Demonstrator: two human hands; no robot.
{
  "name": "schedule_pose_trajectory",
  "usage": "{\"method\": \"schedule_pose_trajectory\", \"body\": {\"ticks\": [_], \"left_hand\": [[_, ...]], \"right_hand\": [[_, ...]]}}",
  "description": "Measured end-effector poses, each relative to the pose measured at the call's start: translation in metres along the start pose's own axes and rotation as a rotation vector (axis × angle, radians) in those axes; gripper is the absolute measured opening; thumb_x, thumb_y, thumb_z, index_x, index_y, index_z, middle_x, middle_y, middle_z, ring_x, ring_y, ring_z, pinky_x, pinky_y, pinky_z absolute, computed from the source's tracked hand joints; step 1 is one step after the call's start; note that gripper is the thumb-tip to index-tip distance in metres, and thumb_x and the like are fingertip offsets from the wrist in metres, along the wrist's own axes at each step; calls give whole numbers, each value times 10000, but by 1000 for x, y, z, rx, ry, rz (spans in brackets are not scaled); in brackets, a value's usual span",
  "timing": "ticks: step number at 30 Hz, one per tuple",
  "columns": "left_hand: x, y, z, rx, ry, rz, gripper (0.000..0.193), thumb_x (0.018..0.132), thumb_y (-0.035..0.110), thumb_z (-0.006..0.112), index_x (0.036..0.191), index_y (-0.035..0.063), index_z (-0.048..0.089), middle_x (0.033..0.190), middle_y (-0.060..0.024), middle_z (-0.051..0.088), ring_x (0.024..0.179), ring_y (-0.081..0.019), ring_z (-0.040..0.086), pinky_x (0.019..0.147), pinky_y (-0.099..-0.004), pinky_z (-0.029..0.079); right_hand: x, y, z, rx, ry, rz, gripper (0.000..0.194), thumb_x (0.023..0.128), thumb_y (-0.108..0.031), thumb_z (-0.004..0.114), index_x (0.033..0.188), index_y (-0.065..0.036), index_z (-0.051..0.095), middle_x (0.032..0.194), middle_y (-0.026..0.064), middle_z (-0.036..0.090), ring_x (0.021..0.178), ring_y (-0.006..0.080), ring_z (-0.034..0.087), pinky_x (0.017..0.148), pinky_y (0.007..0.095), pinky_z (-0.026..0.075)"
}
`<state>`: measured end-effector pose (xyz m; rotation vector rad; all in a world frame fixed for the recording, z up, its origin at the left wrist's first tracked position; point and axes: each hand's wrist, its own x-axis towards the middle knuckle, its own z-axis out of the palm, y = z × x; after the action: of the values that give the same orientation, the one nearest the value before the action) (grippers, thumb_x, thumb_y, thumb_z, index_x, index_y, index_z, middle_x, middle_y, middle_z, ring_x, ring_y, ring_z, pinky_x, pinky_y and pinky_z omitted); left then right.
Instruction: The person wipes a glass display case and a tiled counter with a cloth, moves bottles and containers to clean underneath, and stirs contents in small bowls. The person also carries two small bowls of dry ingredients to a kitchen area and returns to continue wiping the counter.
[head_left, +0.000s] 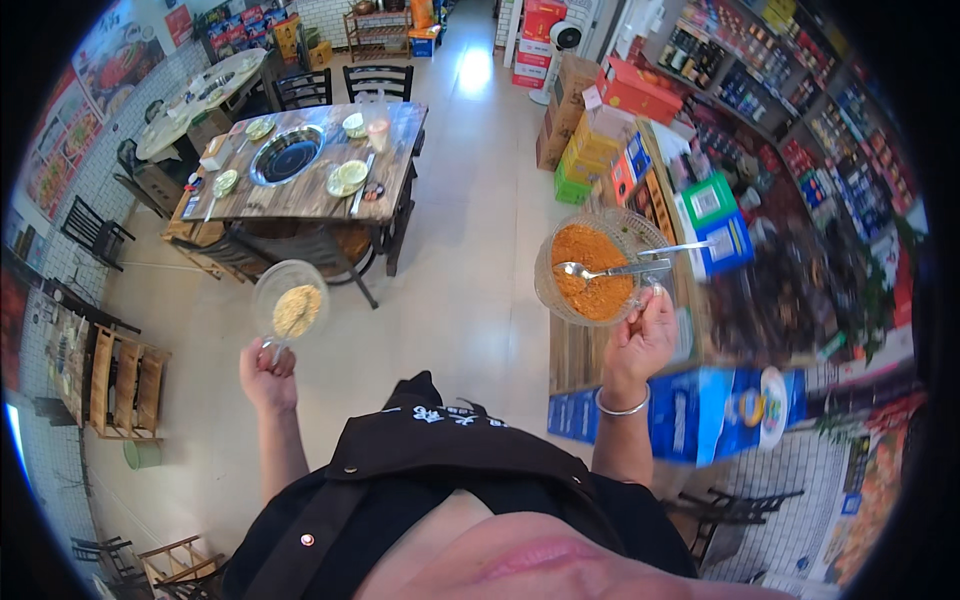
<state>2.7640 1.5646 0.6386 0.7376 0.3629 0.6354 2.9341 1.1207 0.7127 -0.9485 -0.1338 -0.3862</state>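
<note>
My left hand (271, 371) grips the handle of a clear bowl (289, 274) that has yellowish crumbs or chopped nuts (297, 309) and a spoon in it. On the other side, my right hand (646, 330) holds the handle of a clear ribbed bowl (545, 281) of orange-red powder (589, 247). A metal spoon (622, 268) rests in the powder. Directly behind that bowl is another clear ribbed dish (634, 225) with bits of green and a second utensil handle (679, 247); whether it stands on the counter or is held too, I cannot tell.
A wooden table (285, 199) with a round metal hotpot inset (289, 154), bowls and chopsticks stands ahead on the left, with dark chairs (300, 251) around it. The wooden counter (581, 352) is at the right, bearing cartons (712, 217). Stacked boxes (581, 161) stand beyond it.
</note>
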Motion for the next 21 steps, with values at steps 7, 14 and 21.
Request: {"method": "schedule_pose_trajectory", "body": {"ticks": [7, 14, 21], "left_hand": [[215, -85, 83, 119, 156, 188, 414, 991, 139, 529, 624, 162, 340, 577, 55, 300, 501, -77, 257, 475, -282, 204], [459, -180, 260, 179, -110, 14, 361, 962, 176, 556, 651, 150, 375, 590, 49, 327, 520, -65, 270, 499, -275, 212], [697, -310, 437, -113, -284, -273, 406, 956, 229, 583, 619, 199, 358, 588, 64, 340, 520, -98, 305, 516, -282, 257]], "right_hand": [[238, 132, 55, -108, -154, -149, 270, 1126, -222, 463, 953, -45, 570, 734, -3, 488, 517, 48, 359, 427, 190, 270], [462, 228, 112, -64, 110, -47, 291, 1124, -256, 462, 929, -63, 561, 716, -7, 475, 466, 58, 325, 415, 219, 222], [680, 344, 104, -72, 48, -123, 298, 1129, -251, 441, 919, -62, 536, 701, 1, 463, 470, 64, 319, 406, 216, 232]]}}
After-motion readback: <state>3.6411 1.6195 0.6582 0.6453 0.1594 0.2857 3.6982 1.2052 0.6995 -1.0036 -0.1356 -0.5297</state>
